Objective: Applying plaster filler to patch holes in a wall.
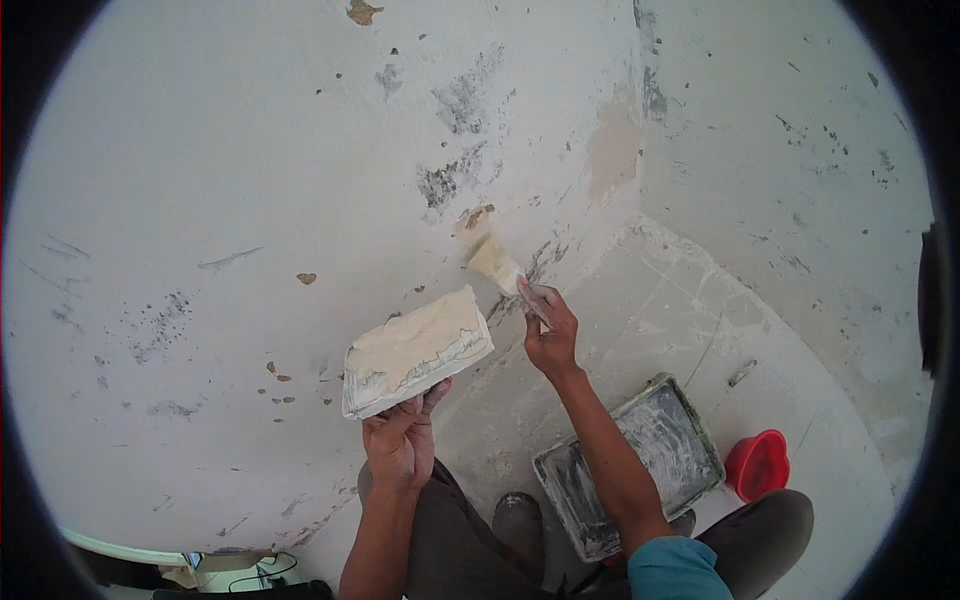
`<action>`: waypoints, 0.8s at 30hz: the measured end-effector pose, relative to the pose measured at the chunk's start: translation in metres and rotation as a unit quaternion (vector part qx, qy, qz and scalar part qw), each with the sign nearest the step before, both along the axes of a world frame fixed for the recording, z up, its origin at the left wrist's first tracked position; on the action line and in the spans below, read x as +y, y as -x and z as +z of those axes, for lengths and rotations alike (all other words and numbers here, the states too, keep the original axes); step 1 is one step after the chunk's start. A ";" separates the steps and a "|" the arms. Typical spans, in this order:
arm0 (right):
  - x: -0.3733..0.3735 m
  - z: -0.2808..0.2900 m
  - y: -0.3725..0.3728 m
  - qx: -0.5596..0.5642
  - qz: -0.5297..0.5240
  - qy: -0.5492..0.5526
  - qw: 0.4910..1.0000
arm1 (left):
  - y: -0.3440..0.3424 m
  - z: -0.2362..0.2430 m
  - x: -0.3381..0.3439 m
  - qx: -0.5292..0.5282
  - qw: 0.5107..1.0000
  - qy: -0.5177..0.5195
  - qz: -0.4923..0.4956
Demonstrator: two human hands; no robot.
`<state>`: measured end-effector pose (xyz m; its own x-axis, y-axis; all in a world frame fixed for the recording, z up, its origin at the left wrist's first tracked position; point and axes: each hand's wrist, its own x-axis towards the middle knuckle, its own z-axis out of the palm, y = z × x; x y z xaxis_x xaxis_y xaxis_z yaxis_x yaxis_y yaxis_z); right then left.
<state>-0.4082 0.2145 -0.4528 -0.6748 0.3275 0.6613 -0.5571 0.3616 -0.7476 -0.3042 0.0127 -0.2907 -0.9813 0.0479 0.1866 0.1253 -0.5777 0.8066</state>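
The pale board (445, 370) is in front of the wall (200, 190), slightly tilted, with the left grip (402, 440) closed around its underside from below. The cream paste (410, 340) heaped on it looks soft, thick and sticky, so the board is probably stiff but weighted by its load; a hold under the middle should balance best, as the paste-smeared edges would likely be slippery. The right grip (548, 325) is clenched on the scraper (493, 262), its fingers near the base of the coated blade. The scraper seems light, its blade perhaps thin and a little springy, and the handle is the sensible place to hold it. The blade lies over a tan smear by a brown chipped spot (482, 214); whether it presses on the wall cannot be told. On the floor (690, 320), a dark, paste-streaked tray (665, 440) lies under the right forearm (600, 440), which covers part of it. A red bowl (757, 468) sits just beside the tray, close to the bent right knee (775, 530), so leg and forearm both crowd the way down to them. A shoe (517, 525) is near the tray's left side.
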 end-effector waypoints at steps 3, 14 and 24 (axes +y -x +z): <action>0.000 0.028 0.000 0.006 -0.034 0.027 0.999 | -0.002 0.006 0.004 0.008 1.000 0.014 -0.004; -0.010 0.009 -0.012 -0.015 -0.033 -0.076 0.996 | 0.005 0.000 0.005 -0.039 0.999 0.024 0.001; 0.070 0.012 0.004 -0.164 0.059 0.374 0.911 | 0.009 -0.012 0.004 -0.031 0.999 0.008 -0.021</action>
<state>-0.4120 0.2841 -0.4410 -0.8550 0.5171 0.0396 -0.2621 -0.3650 -0.8934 -0.3130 0.0170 -0.3024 -0.9879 0.0920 0.1247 0.0507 -0.5686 0.8210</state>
